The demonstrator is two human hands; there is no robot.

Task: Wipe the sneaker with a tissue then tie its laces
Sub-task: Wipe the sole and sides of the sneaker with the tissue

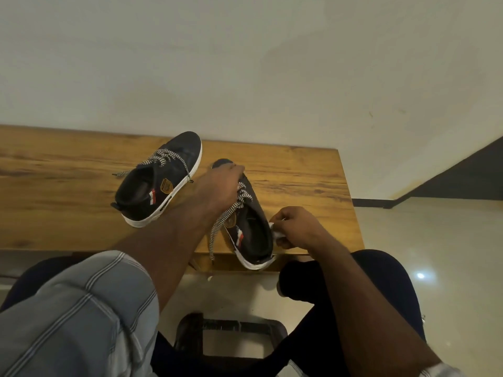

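A dark sneaker (251, 229) with a white sole and loose checkered laces (221, 221) lies at the near right part of the wooden table (68, 191), its heel over the front edge. My left hand (217, 189) grips its toe end from above. My right hand (296, 227) pinches a crumpled white tissue (276, 231) against the sneaker's right side near the heel. One lace end hangs down past the table's front edge.
A second matching sneaker (160, 180) lies on the table to the left, laces undone. A plain wall stands behind the table. The table's right edge is close to my right hand. A dark stool (231, 333) is below between my knees.
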